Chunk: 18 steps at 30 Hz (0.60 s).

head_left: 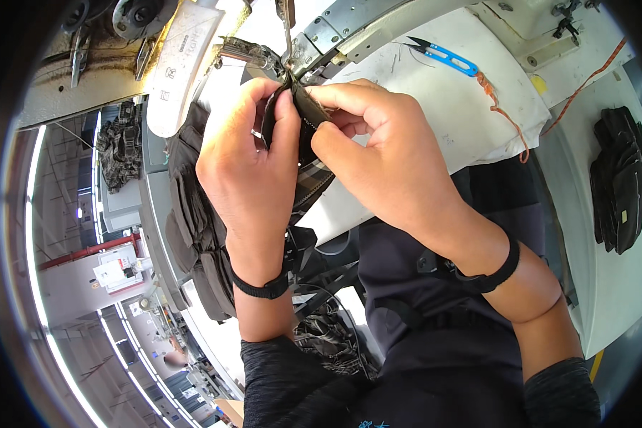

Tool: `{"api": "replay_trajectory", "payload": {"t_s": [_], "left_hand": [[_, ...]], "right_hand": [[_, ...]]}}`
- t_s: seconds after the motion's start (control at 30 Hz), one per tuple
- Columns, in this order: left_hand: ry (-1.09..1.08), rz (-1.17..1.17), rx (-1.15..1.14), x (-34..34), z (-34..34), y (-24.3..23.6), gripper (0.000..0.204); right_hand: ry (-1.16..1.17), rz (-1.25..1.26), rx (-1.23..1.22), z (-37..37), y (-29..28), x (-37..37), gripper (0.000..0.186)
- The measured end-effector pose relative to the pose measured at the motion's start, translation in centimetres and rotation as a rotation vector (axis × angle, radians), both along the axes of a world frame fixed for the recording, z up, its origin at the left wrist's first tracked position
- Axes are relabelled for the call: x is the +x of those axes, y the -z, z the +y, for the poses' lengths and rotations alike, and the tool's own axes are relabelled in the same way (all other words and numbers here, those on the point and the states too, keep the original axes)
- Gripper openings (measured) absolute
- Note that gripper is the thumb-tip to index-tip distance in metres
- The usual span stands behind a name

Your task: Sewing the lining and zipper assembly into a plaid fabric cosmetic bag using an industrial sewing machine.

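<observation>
Left hand (253, 167): pinched dark fabric (308, 110) closely, perhaps to steady it.
Right hand (381, 135): pinched its other edge, probably for spreading.
Fabric: was just below the presser foot (287, 58).
Blue snips (446, 58): lay right of the presser foot.

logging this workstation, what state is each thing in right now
left hand: fingers pinching fabric
right hand: thumb and fingers pinching fabric
dark fabric piece: folded, held between both hands
blue thread snips: lying loose, blade tips apart
orange cord: attached to the snips, slack
dark pieces at right: piled up
ceiling lights: lit
sewing machine: cannot tell if running
</observation>
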<state>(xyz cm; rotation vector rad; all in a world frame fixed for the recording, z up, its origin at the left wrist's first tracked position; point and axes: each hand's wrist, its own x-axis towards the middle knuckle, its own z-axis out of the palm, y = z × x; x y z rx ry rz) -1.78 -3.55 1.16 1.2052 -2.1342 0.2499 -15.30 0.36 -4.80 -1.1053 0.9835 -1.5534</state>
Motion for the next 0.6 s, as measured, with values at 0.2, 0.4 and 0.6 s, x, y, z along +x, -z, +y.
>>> {"api": "replay_trajectory", "payload": {"t_s": [0.2,0.4,0.6], "left_hand": [[-0.07,-0.183,-0.015,-0.6,-0.5,-0.4,0.023],[0.055,-0.19,-0.129,0.5,0.2,0.6,0.02],[0.049,0.037,0.094,0.3,1.2,0.8,0.014]], "right_hand": [[0.063,-0.052,-0.002,0.2,0.7,0.6,0.037],[0.097,-0.039,-0.036,0.4,0.7,1.4,0.037],[0.135,-0.023,-0.048,0.5,0.9,1.2,0.033]]}}
